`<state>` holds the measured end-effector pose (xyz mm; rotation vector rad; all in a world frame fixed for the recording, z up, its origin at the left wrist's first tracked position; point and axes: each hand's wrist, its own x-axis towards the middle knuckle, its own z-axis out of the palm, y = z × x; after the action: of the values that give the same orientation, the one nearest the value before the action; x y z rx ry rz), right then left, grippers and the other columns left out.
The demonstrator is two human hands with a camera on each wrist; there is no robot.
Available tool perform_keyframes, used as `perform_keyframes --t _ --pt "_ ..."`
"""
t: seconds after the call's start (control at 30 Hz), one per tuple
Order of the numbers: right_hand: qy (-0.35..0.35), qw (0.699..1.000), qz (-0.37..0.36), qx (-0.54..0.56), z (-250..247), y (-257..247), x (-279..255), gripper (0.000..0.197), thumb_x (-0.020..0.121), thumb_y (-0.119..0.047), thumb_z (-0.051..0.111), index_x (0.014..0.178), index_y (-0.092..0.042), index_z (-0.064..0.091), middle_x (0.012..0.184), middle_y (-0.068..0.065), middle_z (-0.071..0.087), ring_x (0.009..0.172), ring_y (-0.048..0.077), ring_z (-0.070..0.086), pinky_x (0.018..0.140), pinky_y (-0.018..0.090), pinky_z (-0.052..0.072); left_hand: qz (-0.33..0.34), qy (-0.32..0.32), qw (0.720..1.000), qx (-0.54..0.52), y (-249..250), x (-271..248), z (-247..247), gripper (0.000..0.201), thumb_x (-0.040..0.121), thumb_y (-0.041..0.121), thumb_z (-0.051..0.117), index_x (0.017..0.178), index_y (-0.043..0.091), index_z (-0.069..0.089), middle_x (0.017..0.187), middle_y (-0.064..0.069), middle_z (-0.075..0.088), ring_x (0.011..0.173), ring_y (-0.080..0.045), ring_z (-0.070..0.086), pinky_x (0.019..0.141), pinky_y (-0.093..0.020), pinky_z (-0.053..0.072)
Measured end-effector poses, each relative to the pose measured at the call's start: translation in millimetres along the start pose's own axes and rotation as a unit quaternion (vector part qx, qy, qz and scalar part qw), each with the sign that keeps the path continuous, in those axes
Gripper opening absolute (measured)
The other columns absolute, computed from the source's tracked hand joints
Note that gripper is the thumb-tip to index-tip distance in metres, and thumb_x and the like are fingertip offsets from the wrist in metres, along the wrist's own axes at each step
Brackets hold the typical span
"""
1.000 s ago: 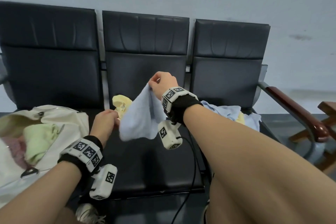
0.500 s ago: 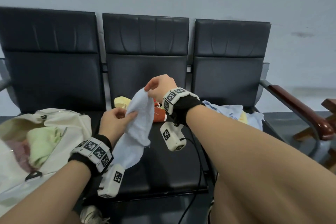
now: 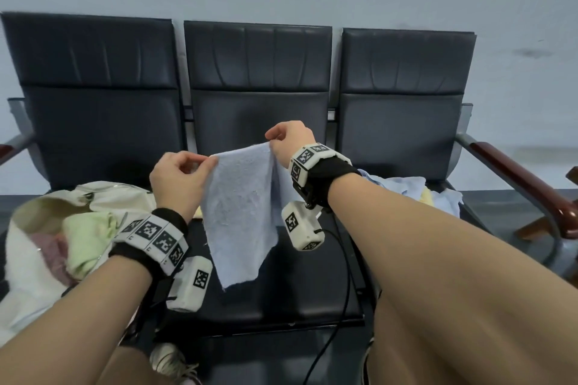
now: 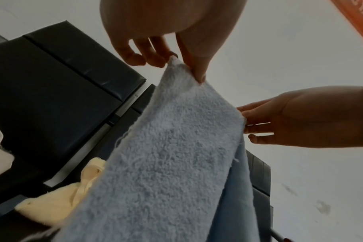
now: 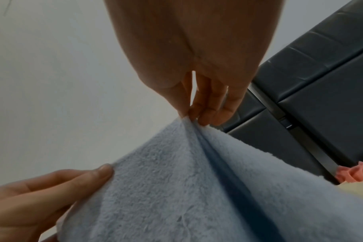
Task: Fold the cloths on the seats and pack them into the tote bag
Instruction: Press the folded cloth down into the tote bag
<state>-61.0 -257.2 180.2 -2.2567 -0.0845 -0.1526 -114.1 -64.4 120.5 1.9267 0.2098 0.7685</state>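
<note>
1. The bench has three dark seats; the tote bag lies open on the left one
2. In the bag sit a green cloth and a pink cloth
3. More cloths are heaped on the right seat
4. The blue cloth hangs over the middle seat, top corners pinched by the left hand and right hand

Pale blue cloth, black seats

tote bag cut off left, yellow cloth mostly hidden
</note>
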Motion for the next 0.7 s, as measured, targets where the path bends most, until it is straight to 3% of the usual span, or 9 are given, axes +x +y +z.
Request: perform_keyframes --t 0.07,0.17,0.3,0.37,0.43,0.53,0.63,0.7 --pt "-0.016 1.0 -0.003 -0.02 0 -2 -2 0.024 0.093 -0.01 0.054 0.11 -0.016 0.071 0.116 0.006 0.067 0.103 0.022 0.064 0.081 0.022 0.047 0.004 -0.007 1.0 -0.002 3 -1 -1 0.018 0.083 0.036 0.078 0.083 0.018 0.074 0.071 -0.001 0.066 0.065 -0.012 0.059 0.066 -0.027 0.051" --pt "-0.024 0.998 -0.013 -0.058 -3 -4 -2 0.022 0.093 -0.011 0.054 0.099 -0.016 0.075 0.105 0.007 0.071 0.091 0.022 0.067 0.072 0.024 0.05 0.016 -0.001 1.0 0.025 3 -4 -1 0.018 0.087 0.039 0.073 0.084 0.021 0.071 0.065 -0.003 0.064 0.062 -0.017 0.06 0.066 -0.034 0.055" --pt "-0.025 0.996 -0.02 -0.081 -8 -4 -4 0.018 0.09 -0.016 0.057 0.088 -0.02 0.075 0.094 0.005 0.071 0.081 0.021 0.067 0.071 0.029 0.056 0.033 0.001 0.999 0.028 2 -7 1 0.015 0.092 0.037 0.067 0.089 0.023 0.067 0.076 0.008 0.066 0.075 -0.015 0.065 0.072 -0.034 0.055" --pt "-0.024 0.995 -0.03 -0.09 -10 -3 -5 0.014 0.09 -0.021 0.059 0.086 -0.023 0.072 0.094 0.003 0.07 0.082 0.021 0.067 0.075 0.033 0.057 0.031 -0.005 0.999 0.007 2 -6 2 0.01 0.094 0.031 0.065 0.09 0.022 0.065 0.082 0.006 0.067 0.079 -0.015 0.066 0.076 -0.033 0.055" --pt "-0.023 0.995 -0.037 -0.095 -11 -4 -6 0.011 0.092 -0.026 0.06 0.088 -0.023 0.069 0.095 0.003 0.07 0.083 0.021 0.067 0.076 0.035 0.057 -0.002 -0.021 0.999 -0.039 2 -4 6 0.006 0.096 0.027 0.063 0.091 0.023 0.063 0.087 0.0 0.069 0.083 -0.018 0.067 0.081 -0.038 0.057" --pt "-0.039 0.994 -0.038 -0.098 -10 -5 -7 0.015 0.095 -0.032 0.057 0.089 -0.02 0.065 0.094 0.003 0.068 0.082 0.02 0.065 0.07 0.03 0.052 -0.117 -0.065 0.979 -0.152 2 -2 10 0.005 0.099 0.024 0.059 0.095 0.022 0.062 0.098 -0.004 0.068 0.089 -0.018 0.064 0.088 -0.042 0.057" --pt "-0.058 0.992 -0.035 -0.108 -7 -6 -10 0.019 0.097 -0.033 0.053 0.091 -0.018 0.061 0.097 0.006 0.067 0.083 0.023 0.066 0.075 0.034 0.055 -0.209 -0.099 0.948 -0.217 1 2 12 0.013 0.097 0.026 0.062 0.105 0.015 0.064 0.113 -0.014 0.067 0.096 -0.023 0.065 0.076 -0.038 0.056" --pt "-0.045 0.993 -0.025 -0.106 -9 -6 -11 0.02 0.098 -0.033 0.05 0.091 -0.016 0.059 0.099 0.008 0.066 0.085 0.027 0.066 0.079 0.038 0.056 -0.203 -0.107 0.959 -0.164 2 1 12 0.015 0.093 0.025 0.068 0.103 0.014 0.067 0.107 -0.013 0.069 0.094 -0.025 0.066 0.07 -0.036 0.055"
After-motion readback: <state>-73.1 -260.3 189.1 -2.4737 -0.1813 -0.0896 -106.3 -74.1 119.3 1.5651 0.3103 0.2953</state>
